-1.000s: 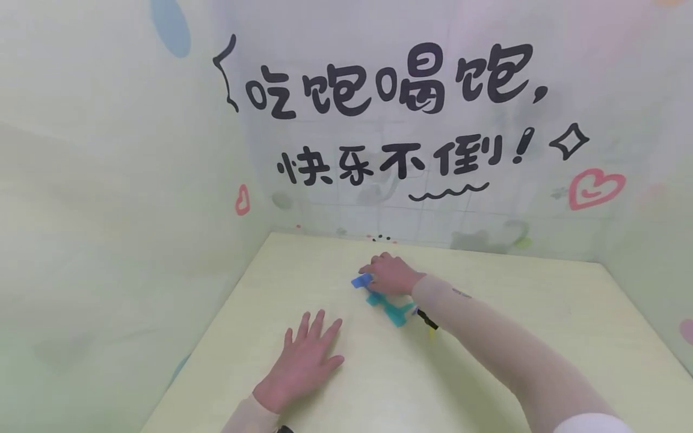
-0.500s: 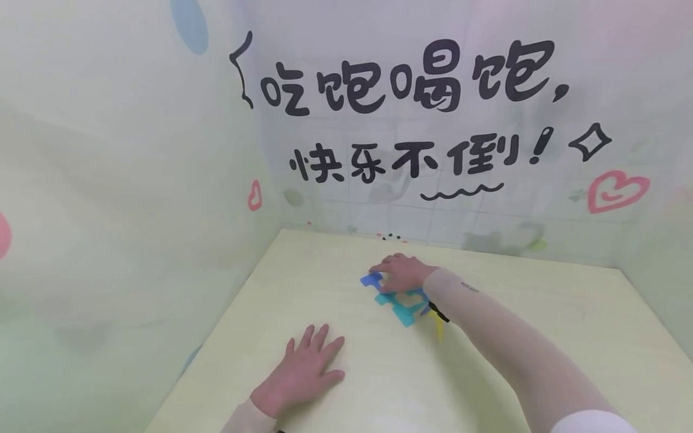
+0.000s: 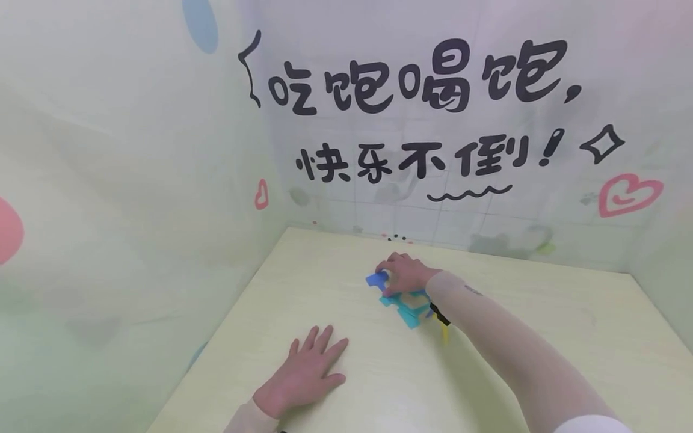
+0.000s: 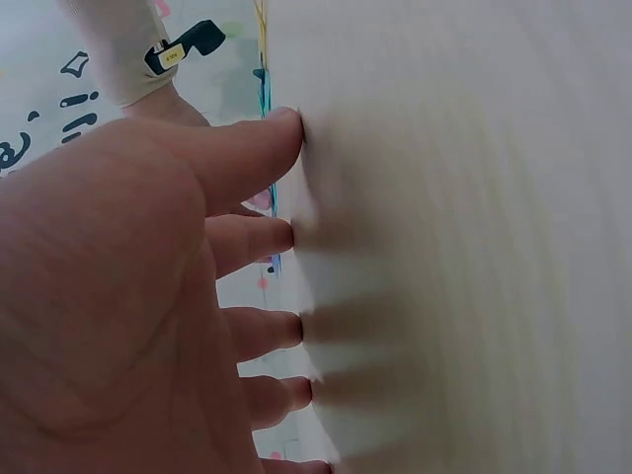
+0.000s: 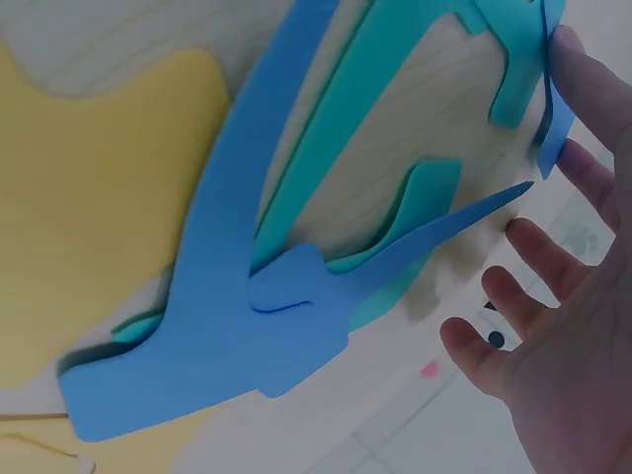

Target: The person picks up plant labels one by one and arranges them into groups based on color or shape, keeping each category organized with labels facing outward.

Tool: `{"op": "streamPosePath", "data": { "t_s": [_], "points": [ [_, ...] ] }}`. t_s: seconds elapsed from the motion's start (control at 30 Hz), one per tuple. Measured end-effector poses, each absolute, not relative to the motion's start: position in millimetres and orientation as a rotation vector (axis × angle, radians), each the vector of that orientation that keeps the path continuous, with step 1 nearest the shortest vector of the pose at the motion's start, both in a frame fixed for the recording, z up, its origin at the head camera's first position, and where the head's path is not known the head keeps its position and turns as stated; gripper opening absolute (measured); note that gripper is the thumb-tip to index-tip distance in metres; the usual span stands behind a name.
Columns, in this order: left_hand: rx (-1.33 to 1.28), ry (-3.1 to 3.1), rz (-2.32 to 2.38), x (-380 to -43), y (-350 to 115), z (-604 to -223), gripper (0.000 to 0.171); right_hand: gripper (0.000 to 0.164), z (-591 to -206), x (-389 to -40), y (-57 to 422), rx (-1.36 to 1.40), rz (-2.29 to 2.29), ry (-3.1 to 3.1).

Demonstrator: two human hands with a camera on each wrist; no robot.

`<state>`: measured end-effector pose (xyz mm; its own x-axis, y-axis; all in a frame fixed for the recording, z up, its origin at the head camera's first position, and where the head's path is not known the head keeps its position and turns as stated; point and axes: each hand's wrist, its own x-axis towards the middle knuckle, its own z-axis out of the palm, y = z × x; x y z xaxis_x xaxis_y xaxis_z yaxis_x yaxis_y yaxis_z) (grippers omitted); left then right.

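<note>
In the head view my right hand (image 3: 407,275) reaches to the far middle of the table, over a blue flat cutout (image 3: 375,280). The right wrist view shows its thumb and index finger pinching one end of this blue cutout (image 5: 227,276), which looks like foam sheet; the other fingers stand off it. Under the blue one lies a teal cutout (image 3: 409,317) (image 5: 341,118). A yellow piece (image 3: 446,334) (image 5: 99,197) lies beside them, mostly hidden by the forearm in the head view. My left hand (image 3: 303,376) rests on the table, fingers spread, holding nothing.
The pale wooden table (image 3: 325,276) meets a printed curtain wall (image 3: 346,210) at the back, with another curtain (image 3: 135,210) along the left. My right forearm (image 3: 503,337) crosses the table's right half.
The view has swung slightly left. The right hand's fingers have curled more at the blue cutout's end, and more of the teal and yellow pieces shows. My left hand stays on the table.
</note>
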<state>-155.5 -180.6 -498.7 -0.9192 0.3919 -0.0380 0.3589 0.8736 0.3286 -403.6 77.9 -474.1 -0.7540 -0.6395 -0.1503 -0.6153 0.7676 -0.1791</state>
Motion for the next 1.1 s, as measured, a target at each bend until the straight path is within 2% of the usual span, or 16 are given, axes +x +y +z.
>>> {"op": "streamPosePath", "data": {
  "t_s": [0.4, 0.8, 1.1],
  "points": [
    [0.589, 2.951, 0.469, -156.5, -181.3, -501.4, 0.063, 0.055, -468.9, -404.1, 70.5, -0.932, -0.393, 2.736],
    [0.602, 2.95, 0.478, -157.1, -179.7, -500.7, 0.063, 0.03, -468.7, -404.7, 77.5, -0.915, -0.509, 2.762],
    [0.614, 2.946, 0.501, -158.3, -185.4, -496.1, 0.06, 0.034, -469.0, -397.3, 74.5, -0.861, -0.562, 2.839]
  ]
}}
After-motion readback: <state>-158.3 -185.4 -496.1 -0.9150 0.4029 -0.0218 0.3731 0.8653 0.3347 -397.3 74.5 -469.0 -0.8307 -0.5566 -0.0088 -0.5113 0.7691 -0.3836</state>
